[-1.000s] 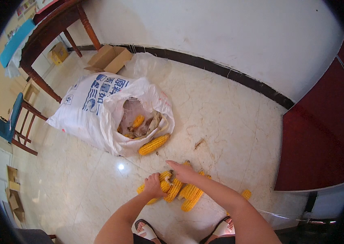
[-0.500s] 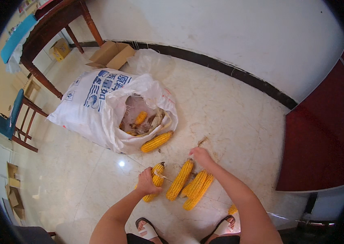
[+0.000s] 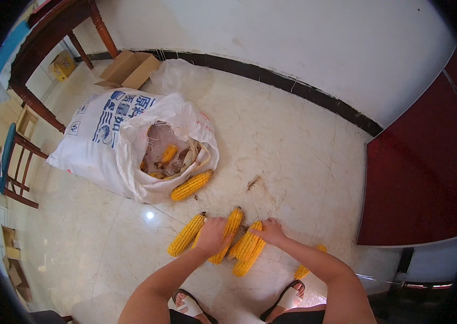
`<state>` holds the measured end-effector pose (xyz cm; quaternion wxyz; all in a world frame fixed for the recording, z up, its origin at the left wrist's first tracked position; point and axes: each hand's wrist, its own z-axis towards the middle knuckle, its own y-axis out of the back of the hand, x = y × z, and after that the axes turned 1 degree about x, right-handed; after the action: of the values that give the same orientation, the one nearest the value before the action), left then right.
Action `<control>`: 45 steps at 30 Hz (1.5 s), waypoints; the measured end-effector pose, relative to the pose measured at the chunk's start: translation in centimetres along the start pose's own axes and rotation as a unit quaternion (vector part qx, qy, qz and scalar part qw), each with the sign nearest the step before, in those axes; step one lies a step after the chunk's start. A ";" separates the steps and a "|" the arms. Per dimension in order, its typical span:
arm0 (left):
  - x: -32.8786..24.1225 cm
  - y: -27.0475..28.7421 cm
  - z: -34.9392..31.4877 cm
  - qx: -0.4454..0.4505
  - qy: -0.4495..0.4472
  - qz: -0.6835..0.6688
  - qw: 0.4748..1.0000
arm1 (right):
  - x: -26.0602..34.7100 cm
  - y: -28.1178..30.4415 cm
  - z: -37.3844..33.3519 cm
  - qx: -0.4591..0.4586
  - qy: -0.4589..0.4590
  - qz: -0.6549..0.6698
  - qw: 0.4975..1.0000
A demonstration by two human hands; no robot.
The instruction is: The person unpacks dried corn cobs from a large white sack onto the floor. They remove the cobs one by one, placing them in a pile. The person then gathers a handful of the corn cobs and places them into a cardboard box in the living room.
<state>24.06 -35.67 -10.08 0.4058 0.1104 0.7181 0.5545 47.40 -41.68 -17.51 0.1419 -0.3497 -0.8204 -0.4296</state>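
Note:
On the pale floor in front of me lie several yellow corn cobs, husked and loosely lined up. My left hand [image 3: 213,236] is curled over the middle cob [image 3: 234,224], its thumb along the near side. Left of that hand lies another cob [image 3: 186,235], apart from my fingers, and a bit of yellow shows between them. My right hand [image 3: 271,231] has its fingers closed at the upper end of the right-hand cobs [image 3: 246,249], which lie pressed together. Some fingertips of both hands are hidden. A lone cob [image 3: 310,262] lies beyond my right forearm.
A white woven sack [image 3: 93,135] lies open with cobs and husk inside, and a cob [image 3: 191,185] rests at its mouth. Behind it are a cardboard box [image 3: 131,70] and a wooden table [image 3: 39,48]. A dark red panel [image 3: 417,178] stands right; husk scraps [image 3: 254,182] litter the floor.
My left hand has let go of the leftmost cob and moved right onto the middle one. My right hand has come down and nearer onto the right-hand cobs. The view has shifted slightly.

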 end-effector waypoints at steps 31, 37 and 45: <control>-2.2 -4.2 -0.3 0.039 0.205 0.080 0.975 | 1.4 3.0 5.7 -0.265 0.126 0.387 0.874; -0.6 -3.4 0.4 0.012 0.203 -0.115 0.972 | 3.8 1.4 0.3 0.085 -0.073 0.470 0.875; -2.0 -2.2 2.7 0.117 0.248 -0.720 0.637 | 7.5 0.7 2.2 -0.013 0.077 0.532 0.843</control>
<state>27.88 -35.81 -11.29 0.4672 -0.5369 0.7025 0.0048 42.70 -36.27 -14.37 0.4067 -0.7003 -0.4889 -0.3244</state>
